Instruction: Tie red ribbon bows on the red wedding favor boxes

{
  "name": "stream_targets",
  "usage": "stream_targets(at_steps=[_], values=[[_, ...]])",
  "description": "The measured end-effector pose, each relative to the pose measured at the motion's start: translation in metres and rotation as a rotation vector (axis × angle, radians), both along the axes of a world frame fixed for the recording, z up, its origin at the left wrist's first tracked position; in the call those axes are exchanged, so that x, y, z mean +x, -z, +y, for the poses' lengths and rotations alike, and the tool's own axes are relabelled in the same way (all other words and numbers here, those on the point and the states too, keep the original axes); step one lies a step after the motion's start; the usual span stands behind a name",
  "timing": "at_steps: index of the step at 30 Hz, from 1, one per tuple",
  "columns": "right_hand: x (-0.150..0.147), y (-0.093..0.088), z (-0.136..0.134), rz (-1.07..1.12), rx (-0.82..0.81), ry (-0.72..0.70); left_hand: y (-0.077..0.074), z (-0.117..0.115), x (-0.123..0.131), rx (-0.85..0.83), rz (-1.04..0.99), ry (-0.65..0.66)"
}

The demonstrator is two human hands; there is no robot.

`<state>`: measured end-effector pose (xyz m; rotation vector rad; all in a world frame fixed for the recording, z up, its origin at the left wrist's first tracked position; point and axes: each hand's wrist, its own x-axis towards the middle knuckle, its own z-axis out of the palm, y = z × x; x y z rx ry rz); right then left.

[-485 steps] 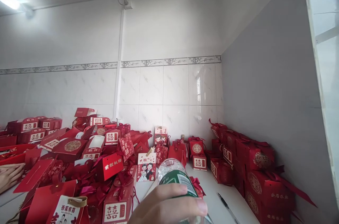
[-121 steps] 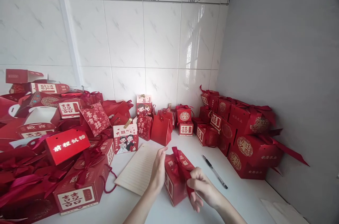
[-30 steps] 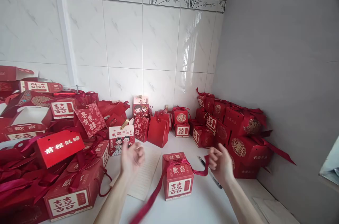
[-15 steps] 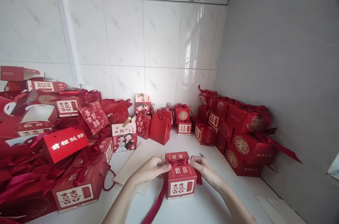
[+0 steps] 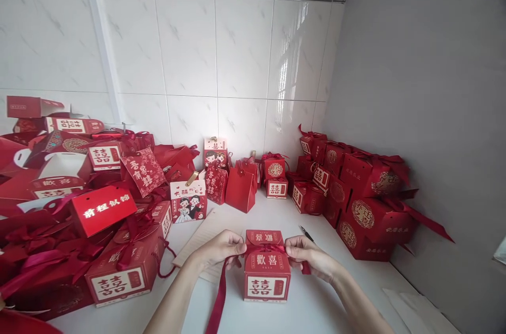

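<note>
A small red gift box (image 5: 267, 276) with white-and-gold lettering stands upright on the white table in front of me. A dark red ribbon (image 5: 218, 297) runs across its top, with a knot or bow near the middle and one long tail hanging down on the left. My left hand (image 5: 226, 249) pinches the ribbon at the box's upper left edge. At the upper right edge my right hand (image 5: 304, 255) pinches the other side of the ribbon, and a short end shows below its fingers. Both hands are closed, and their fingertips are close to the box's top.
Red boxes and ribbons (image 5: 118, 249) are heaped on the left. More tied boxes (image 5: 367, 228) are stacked against the grey wall on the right. Small gift boxes (image 5: 241, 186) line the back. A lined notepad (image 5: 201, 239) and a pen (image 5: 307, 234) lie behind my hands.
My hands have drawn slightly apart, pulling the ribbon outward to both sides. The box looks turned a little, and the view has shifted slightly.
</note>
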<state>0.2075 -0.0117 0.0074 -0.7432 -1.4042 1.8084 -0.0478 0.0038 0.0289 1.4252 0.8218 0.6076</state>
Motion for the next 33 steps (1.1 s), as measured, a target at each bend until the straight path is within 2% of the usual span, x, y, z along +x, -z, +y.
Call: stream_targets(at_steps=[11, 17, 20, 25, 30, 33], values=[[0.001, 0.013, 0.007, 0.024, -0.019, -0.101, 0.014, 0.006, -0.002, -0.066, -0.066, 0.135], [0.000, 0.013, 0.010, 0.006, -0.021, -0.127, 0.024, 0.006, 0.000, -0.085, -0.083, 0.096], [-0.002, 0.013, 0.010, 0.019, -0.020, -0.123, 0.025, 0.001, 0.000, -0.094, -0.082, 0.061], [0.003, 0.001, 0.003, 0.058, 0.001, -0.064, 0.011, -0.012, -0.004, -0.090, -0.128, -0.018], [0.005, -0.029, -0.010, 0.116, 0.110, 0.019, -0.014, -0.023, -0.004, -0.094, -0.144, -0.091], [-0.005, -0.046, -0.014, 0.080, 0.216, 0.072, -0.031, -0.028, 0.001, -0.051, -0.019, -0.116]])
